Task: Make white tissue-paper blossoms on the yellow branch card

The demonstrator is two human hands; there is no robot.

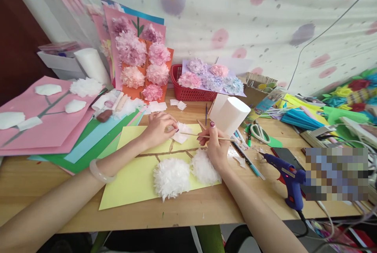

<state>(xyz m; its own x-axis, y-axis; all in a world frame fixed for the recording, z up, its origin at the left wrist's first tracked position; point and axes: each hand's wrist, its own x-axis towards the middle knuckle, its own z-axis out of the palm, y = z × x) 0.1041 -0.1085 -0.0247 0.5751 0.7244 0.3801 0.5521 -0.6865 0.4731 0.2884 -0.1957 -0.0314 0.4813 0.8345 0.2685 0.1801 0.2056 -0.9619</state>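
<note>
My right hand [216, 147] grips a thin wooden stick [193, 134] that points left over a yellow sheet [129, 184]. At the stick's tip, my left hand [160, 129] has thumb and fingers pinched together on a small piece of white tissue paper [171, 129]. Beneath the hands lies a white tissue paper pad [184, 132] on the sheet. A brown branch [165, 152] is drawn across the sheet. Two fluffy white paper flowers sit along its near side: one full flower [172, 178] in the middle, another flower [203, 166] partly behind my right wrist.
A blue glue gun [284, 178] lies on the right beside a dark phone [290, 158]. Behind my right hand stands a white paper roll [234, 113]. At the back are a red basket [193, 95] and pink flower cards [159, 29]. Pink sheets [67, 127] lie left.
</note>
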